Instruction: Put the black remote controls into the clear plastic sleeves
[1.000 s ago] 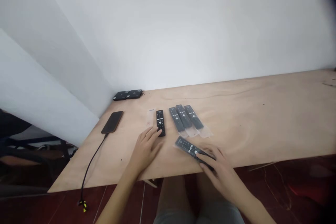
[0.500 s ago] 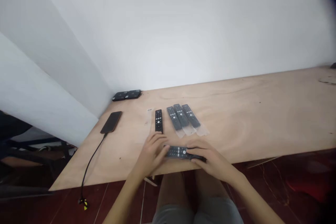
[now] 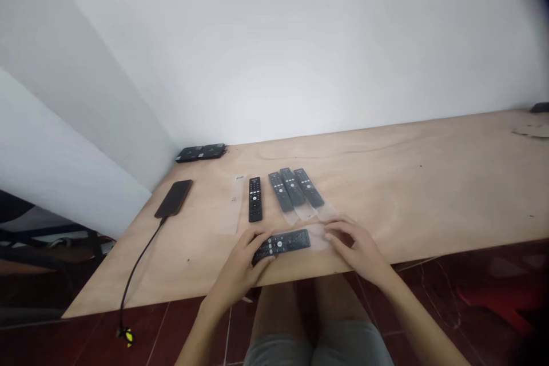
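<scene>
Near the table's front edge, a black remote control (image 3: 289, 241) lies sideways, seemingly inside a clear plastic sleeve (image 3: 318, 237). My left hand (image 3: 243, 260) grips its left end, fingers above and thumb below. At the other side, my right hand (image 3: 358, 249) pinches the loose end of the sleeve, beyond the remote's right tip. Just behind my left hand lies a bare black remote (image 3: 255, 200), with an empty clear sleeve (image 3: 233, 209) flat at its left. Three sleeved remotes (image 3: 293, 187) lie side by side farther right, their sleeve ends toward me.
A phone (image 3: 174, 198) with a black cable (image 3: 139, 266) hanging over the front edge lies at the left of the wooden table (image 3: 407, 194). Two flat black boxes (image 3: 201, 152) sit in the back left corner by the wall. A dark object (image 3: 539, 107) is at the far right.
The sideways remote has shifted left into my left hand's grip. My right hand has let go of the remote's right end and moved right onto the sleeve's loose end.
</scene>
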A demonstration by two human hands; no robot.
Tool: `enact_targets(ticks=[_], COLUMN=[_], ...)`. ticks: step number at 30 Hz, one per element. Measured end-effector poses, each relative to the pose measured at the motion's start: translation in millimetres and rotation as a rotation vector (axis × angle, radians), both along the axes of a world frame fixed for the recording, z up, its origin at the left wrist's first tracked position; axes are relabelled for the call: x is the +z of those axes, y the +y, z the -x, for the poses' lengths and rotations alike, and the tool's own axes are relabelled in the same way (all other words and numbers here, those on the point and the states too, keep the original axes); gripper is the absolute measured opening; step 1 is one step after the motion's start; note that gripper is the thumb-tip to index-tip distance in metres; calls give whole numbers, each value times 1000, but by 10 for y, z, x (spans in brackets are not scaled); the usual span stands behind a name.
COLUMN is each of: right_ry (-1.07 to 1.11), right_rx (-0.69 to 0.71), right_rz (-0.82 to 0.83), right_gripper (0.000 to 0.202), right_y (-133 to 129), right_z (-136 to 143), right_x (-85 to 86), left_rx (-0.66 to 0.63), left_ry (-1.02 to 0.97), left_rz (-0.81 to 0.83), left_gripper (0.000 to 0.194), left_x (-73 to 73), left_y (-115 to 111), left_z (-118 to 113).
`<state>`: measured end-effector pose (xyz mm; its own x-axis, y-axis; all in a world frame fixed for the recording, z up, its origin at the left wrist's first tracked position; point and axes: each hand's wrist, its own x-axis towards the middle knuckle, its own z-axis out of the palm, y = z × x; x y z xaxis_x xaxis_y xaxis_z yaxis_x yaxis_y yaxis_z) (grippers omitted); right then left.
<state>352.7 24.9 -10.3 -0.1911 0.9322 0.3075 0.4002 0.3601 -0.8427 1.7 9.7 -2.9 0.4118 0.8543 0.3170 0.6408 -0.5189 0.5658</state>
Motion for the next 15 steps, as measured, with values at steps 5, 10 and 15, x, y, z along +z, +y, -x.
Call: enact_targets(ticks=[5,10,15], right_ry=[69,167,394], right_rx=[-126,-115,-164], right_rz=[44,149,194], right_gripper=[28,30,38], right_y=[23,3,-42], right_z=[75,128,197], right_x=[-21,-22,3], left_rx=[22,23,39], left_ry=[-31,-61,-65], left_rz=[56,73,80], left_gripper=[47,45,45], left_x=[45,64,63], left_y=[-23,-33,-34], left_z=[-33,-46,-58])
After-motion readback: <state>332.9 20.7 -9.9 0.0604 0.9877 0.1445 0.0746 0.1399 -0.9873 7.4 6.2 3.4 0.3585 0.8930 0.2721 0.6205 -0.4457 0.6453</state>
